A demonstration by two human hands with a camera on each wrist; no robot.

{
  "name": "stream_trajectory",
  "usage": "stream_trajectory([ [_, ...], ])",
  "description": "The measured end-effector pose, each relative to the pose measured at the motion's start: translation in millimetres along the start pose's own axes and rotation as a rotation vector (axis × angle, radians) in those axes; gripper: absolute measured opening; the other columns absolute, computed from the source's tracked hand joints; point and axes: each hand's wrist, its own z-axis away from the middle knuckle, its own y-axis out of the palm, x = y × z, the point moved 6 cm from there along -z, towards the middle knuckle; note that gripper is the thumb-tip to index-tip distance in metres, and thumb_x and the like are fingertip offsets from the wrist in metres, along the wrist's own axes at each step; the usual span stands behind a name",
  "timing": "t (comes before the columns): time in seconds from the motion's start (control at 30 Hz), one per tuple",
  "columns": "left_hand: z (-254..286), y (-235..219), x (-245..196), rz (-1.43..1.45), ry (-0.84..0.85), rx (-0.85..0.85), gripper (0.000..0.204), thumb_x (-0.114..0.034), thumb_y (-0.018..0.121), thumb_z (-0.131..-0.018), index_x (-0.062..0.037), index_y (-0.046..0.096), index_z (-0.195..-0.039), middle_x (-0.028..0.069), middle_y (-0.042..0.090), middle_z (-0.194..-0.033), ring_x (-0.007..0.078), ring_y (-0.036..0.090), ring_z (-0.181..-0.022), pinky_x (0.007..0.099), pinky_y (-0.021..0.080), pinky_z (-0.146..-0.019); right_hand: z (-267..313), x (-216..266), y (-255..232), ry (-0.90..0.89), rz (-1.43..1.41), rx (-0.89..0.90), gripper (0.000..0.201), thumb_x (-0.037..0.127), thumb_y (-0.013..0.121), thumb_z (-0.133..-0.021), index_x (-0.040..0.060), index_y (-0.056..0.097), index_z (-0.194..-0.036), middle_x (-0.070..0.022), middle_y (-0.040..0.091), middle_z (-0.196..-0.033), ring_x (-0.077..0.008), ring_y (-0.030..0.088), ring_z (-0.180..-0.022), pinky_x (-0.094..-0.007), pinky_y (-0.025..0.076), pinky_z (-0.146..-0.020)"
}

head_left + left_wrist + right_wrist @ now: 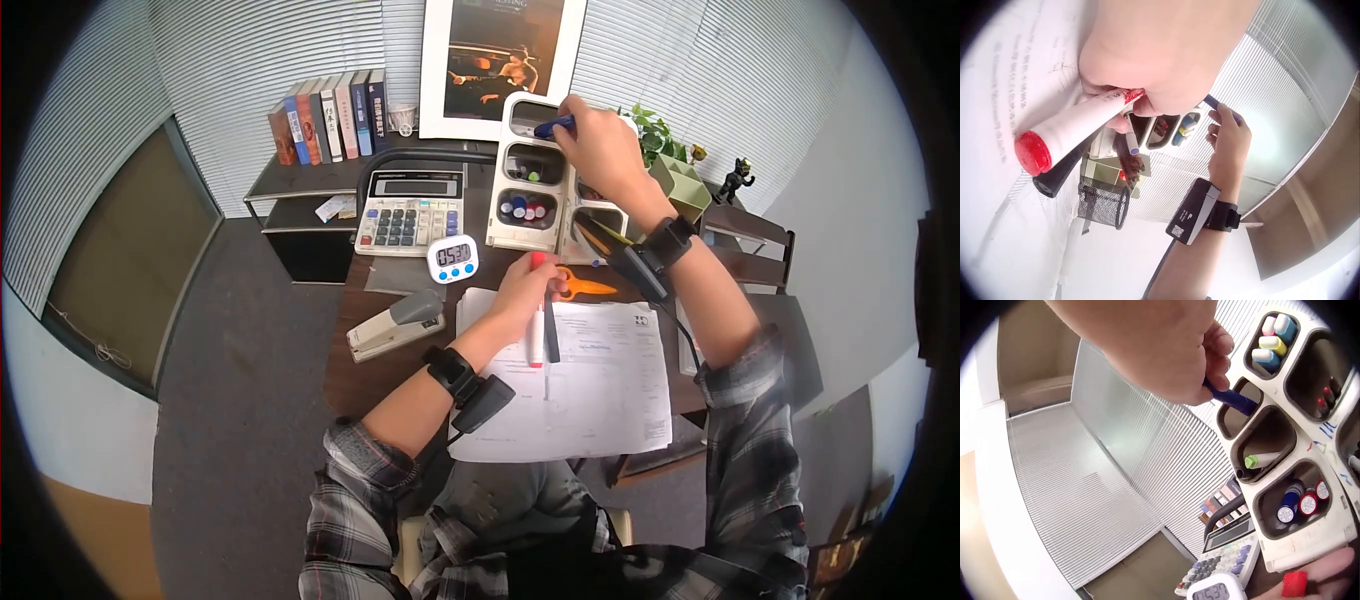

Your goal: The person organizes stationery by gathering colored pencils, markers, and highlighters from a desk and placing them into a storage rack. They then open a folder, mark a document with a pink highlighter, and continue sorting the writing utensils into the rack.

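My left hand (pixel 522 292) holds a white marker with red ends (pixel 1066 128) over the papers (pixel 600 400). A black pen-like stick (pixel 1060 172) lies alongside it, and a white marker with a blue end (pixel 1132 142) shows by the fingers in the left wrist view. Up at the white desk organizer (pixel 525 239), my right hand (pixel 603 150) pinches a dark blue marker (pixel 1233 398), whose far end reaches into a rear compartment. Other compartments hold a green-ended marker (pixel 1261 460), blue and red markers (pixel 1308 504) and several highlighters (pixel 1272 342).
Orange scissors (pixel 588 287) lie just beyond the left hand. A stapler (pixel 395 325), a white timer (pixel 453 259) and a calculator (pixel 410 210) stand to the left. Behind are books (pixel 330 120), a framed picture (pixel 505 70) and a plant (pixel 650 135).
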Motion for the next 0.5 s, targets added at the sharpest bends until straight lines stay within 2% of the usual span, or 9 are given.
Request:
stream_trajectory([
  [0.17, -1, -3, 1, -0.001, -0.008, -0.033, 0.037, -0.008, 0.051, -0.095, 0.0068, 0.048, -0.128, 0.014, 0.064, -0.101, 0.0169, 0.061, -0.084, 0.0284, 0.051, -0.074, 2, -1, 9, -0.084, 0.087, -0.019, 0.021, 0.018, 0.06, -0.09, 0.003, 0.06, -0.105, -0.0176, 0.068, -0.089, -0.0385, 0.068, -0.081, -0.0486, 0.054, -0.069],
  [0.37, 0, -2, 1, -0.011, -0.006, -0.027, 0.035, -0.007, 0.049, -0.096, 0.0067, 0.047, -0.128, 0.0172, 0.063, -0.106, 0.0186, 0.062, -0.088, 0.0297, 0.053, -0.08, 2, -18, 23, 0.007, 0.068, -0.016, 0.02, 0.018, 0.057, -0.092, 0.0026, 0.06, -0.105, -0.018, 0.068, -0.092, -0.0401, 0.067, -0.083, -0.0494, 0.054, -0.071],
  [0.5, 0, -4, 1, -0.018, 0.022, -0.058, 0.033, -0.004, 0.053, -0.094, 0.0068, 0.047, -0.124, 0.0176, 0.063, -0.107, 0.0206, 0.065, -0.094, 0.0311, 0.054, -0.082, 3, -19, 13, 0.038, 0.011, -0.026, 0.02, 0.019, 0.058, -0.093, 0.0026, 0.06, -0.104, -0.019, 0.068, -0.092, -0.0402, 0.067, -0.082, -0.0499, 0.053, -0.072],
])
